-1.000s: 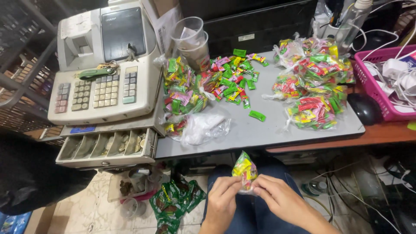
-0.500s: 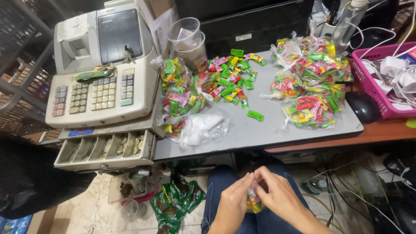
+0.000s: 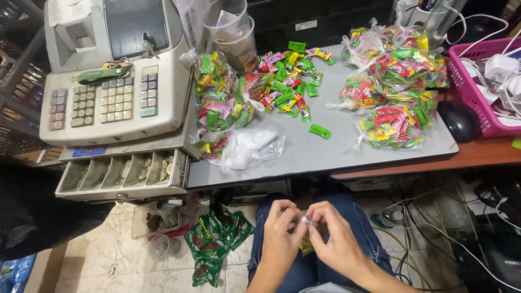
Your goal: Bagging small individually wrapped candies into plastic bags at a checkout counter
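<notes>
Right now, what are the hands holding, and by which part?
Both hands, left hand and right hand, pinch the twisted clear top of a small candy bag; the bag hangs between them over the lap.

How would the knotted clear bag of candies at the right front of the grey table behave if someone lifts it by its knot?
The bag of candies would probably sag and change shape, since thin film holds loose pieces. It looks light, and its smooth film may be slippery.

The candy bag [image 3: 307, 239] has dropped to the lap (hands now twisting its top).

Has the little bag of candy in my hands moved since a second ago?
Yes. The candy bag has dropped from just under the grey table edge down onto the lap, between both hands.
</notes>
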